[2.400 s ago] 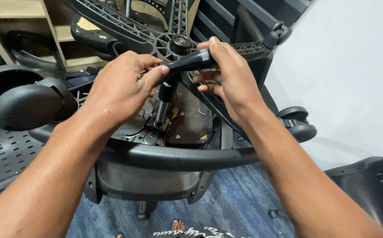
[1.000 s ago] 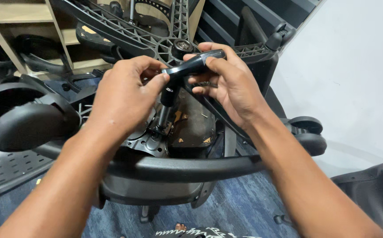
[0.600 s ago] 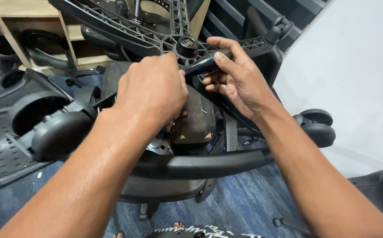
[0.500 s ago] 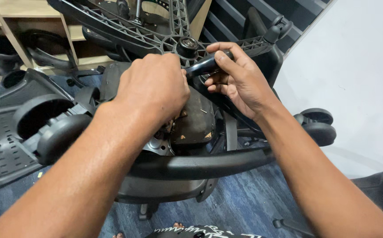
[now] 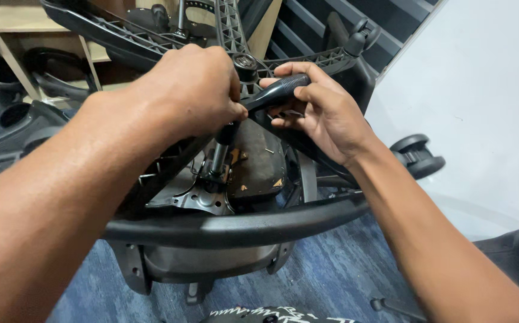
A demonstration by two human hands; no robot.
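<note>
In the head view, the T-handle wrench stood over the upturned office chair, its black crossbar lying above the chair's metal seat plate and its shaft running down to that plate. The left hand was closed in a fist over the left end of the crossbar, knuckles up, hiding that end. The right hand was curled round the right end, thumb on top of the ribbed grip and fingers folded beneath it, partly closed rather than clenched. The shaft's lower tip met the plate beside a dark brown mechanism housing, just right of the shaft. A curved black armrest bar crossed in front of the plate, nearer the camera. Behind the wrench, the chair's star base spread outward, one caster showing to the right of the right wrist. Blue carpet lay below the chair.
</note>
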